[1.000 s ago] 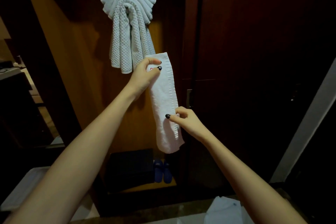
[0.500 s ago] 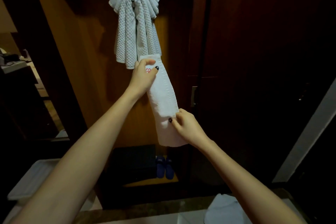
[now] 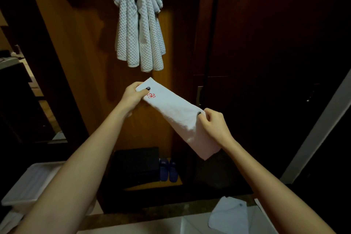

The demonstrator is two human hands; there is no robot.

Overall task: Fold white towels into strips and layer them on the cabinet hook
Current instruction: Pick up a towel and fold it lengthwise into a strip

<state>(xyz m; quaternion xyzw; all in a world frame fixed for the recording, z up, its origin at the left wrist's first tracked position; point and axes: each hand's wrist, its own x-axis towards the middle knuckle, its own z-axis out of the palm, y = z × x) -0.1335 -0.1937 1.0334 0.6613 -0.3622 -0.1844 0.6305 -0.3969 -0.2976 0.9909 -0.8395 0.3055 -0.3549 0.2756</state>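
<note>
The strip (image 3: 174, 114) has dropped from near-upright beside the hung towels (image 3: 138, 24) to a slant just below them, held in mid-air before the cabinet (image 3: 79, 62). The left hand (image 3: 131, 97) pinches its logo end and the right hand (image 3: 214, 123) grips lower down, with the tail hanging free. Light, soft and limp, the cloth would likely unfold unless held across its full width near both ends. A spare towel (image 3: 229, 213) lies on the counter (image 3: 152, 213).
</note>
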